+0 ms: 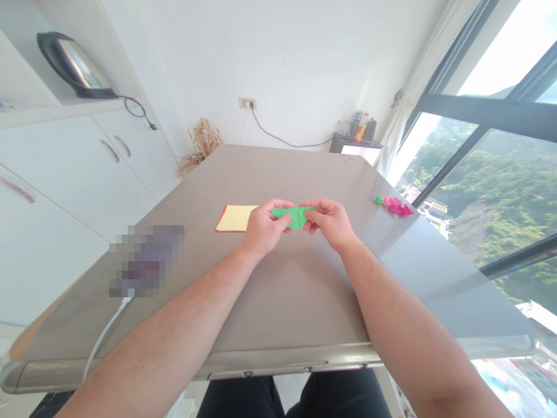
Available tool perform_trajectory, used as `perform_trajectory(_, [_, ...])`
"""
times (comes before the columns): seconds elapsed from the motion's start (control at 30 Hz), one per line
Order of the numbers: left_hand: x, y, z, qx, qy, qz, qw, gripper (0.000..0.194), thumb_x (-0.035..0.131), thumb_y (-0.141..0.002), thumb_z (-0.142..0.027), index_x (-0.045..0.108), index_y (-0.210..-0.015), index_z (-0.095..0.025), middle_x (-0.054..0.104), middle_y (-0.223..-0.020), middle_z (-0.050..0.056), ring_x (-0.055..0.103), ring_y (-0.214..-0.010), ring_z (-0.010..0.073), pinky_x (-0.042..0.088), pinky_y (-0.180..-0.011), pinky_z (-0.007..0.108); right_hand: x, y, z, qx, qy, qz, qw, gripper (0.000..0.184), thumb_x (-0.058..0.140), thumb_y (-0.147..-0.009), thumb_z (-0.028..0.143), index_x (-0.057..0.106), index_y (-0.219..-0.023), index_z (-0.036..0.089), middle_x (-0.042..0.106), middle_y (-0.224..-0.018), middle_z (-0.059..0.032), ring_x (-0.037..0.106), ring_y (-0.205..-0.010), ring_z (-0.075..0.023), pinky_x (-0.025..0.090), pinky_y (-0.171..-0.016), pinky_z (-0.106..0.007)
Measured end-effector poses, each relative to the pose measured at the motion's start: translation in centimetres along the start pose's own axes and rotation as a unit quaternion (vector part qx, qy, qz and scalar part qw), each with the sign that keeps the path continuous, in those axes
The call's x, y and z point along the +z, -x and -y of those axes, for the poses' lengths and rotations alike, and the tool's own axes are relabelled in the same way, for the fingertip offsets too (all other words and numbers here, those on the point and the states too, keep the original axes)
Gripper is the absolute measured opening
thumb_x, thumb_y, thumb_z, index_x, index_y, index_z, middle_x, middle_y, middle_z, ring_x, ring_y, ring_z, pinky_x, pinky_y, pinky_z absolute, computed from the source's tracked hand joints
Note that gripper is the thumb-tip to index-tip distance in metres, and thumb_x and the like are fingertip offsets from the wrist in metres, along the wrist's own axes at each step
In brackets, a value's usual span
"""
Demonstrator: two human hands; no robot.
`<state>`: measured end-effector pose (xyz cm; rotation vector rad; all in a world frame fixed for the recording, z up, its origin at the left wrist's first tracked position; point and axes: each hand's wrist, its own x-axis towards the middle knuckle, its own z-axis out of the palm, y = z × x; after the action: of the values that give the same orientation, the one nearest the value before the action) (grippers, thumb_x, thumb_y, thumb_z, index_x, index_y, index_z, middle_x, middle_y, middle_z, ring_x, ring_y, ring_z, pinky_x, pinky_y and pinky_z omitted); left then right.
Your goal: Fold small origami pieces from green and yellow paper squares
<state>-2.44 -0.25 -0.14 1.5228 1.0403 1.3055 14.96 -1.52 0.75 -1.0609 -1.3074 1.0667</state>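
A folded piece of green paper is held up over the middle of the table, between both hands. My left hand pinches its left end, thumb on the near face. Its right end is gripped the same way by my right hand. A crease line runs down the paper near its centre. Just left of my left hand lies a stack of yellow paper with a red edge, partly covered by that hand.
Pink and green folded paper pieces lie near the table's right edge by the window. At left is a blurred-out device with a white cable. A kettle stands on the shelf. The grey table spans the view.
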Motion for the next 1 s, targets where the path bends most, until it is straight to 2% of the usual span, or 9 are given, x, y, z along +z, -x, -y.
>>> perform_trajectory(0.17, [0.0,0.2,0.0,0.023,-0.012,0.008,1.0,0.022,0.069,-0.079,-0.024,0.077,-0.099,-0.022,0.073,-0.079,0.0,0.068,-0.062,0.0133,0.059,-0.058,0.024,0.0,-0.2,-0.3,0.008,-0.041,-0.02,0.999,0.014,0.072,-0.068,0.023,0.074,-0.081,0.018,0.064,-0.051,0.002,0.057,-0.046,-0.0118,0.048,-0.049,-0.025])
perform_trajectory(0.37, [-0.1,0.2,-0.1,0.024,-0.003,0.012,1.0,0.025,0.067,-0.08,-0.024,0.079,-0.102,-0.022,0.071,-0.07,-0.002,0.066,-0.054,0.0127,0.056,-0.055,0.024,-0.7,-0.2,0.4,0.034,-0.058,0.003,0.998,0.02,0.075,-0.067,0.026,0.079,-0.085,0.018,0.07,-0.059,-0.0014,0.068,-0.058,-0.0168,0.053,-0.054,-0.027])
perform_trajectory(0.53, [-0.2,-0.1,0.5,0.01,0.039,0.014,0.999,0.021,0.07,-0.078,-0.026,0.079,-0.097,-0.021,0.073,-0.072,0.0,0.069,-0.058,0.0152,0.058,-0.054,0.026,-1.1,0.0,0.8,-0.002,-0.019,0.003,1.0,0.018,0.074,-0.068,0.025,0.081,-0.084,0.02,0.072,-0.065,-0.0013,0.069,-0.062,-0.016,0.055,-0.061,-0.029])
perform_trajectory(0.7, [-0.1,-0.3,0.7,-0.003,0.079,0.02,0.997,0.016,0.074,-0.076,-0.028,0.076,-0.089,-0.019,0.073,-0.075,0.002,0.07,-0.061,0.0166,0.06,-0.056,0.03,-1.1,0.0,0.3,-0.033,-0.028,0.005,0.999,0.013,0.072,-0.069,0.023,0.08,-0.079,0.021,0.07,-0.059,-0.0003,0.067,-0.058,-0.0157,0.055,-0.059,-0.03])
perform_trajectory(0.9, [-0.2,-0.3,0.4,-0.006,0.052,0.014,0.999,0.027,0.073,-0.077,-0.027,0.072,-0.103,-0.021,0.073,-0.074,0.001,0.071,-0.061,0.0171,0.06,-0.056,0.028,-0.4,-0.1,-0.1,-0.046,0.007,-0.025,0.999,0.014,0.07,-0.07,0.024,0.076,-0.082,0.02,0.067,-0.056,0.0016,0.064,-0.054,-0.0147,0.054,-0.058,-0.03])
perform_trajectory(1.0, [-0.2,-0.1,0.2,0.005,0.019,0.016,1.0,0.022,0.072,-0.075,-0.024,0.071,-0.097,-0.021,0.07,-0.069,-0.001,0.07,-0.058,0.0169,0.059,-0.055,0.028,0.1,0.1,0.2,-0.049,0.047,-0.033,0.997,0.014,0.071,-0.069,0.024,0.072,-0.082,0.021,0.065,-0.061,0.0037,0.061,-0.053,-0.0125,0.05,-0.054,-0.027])
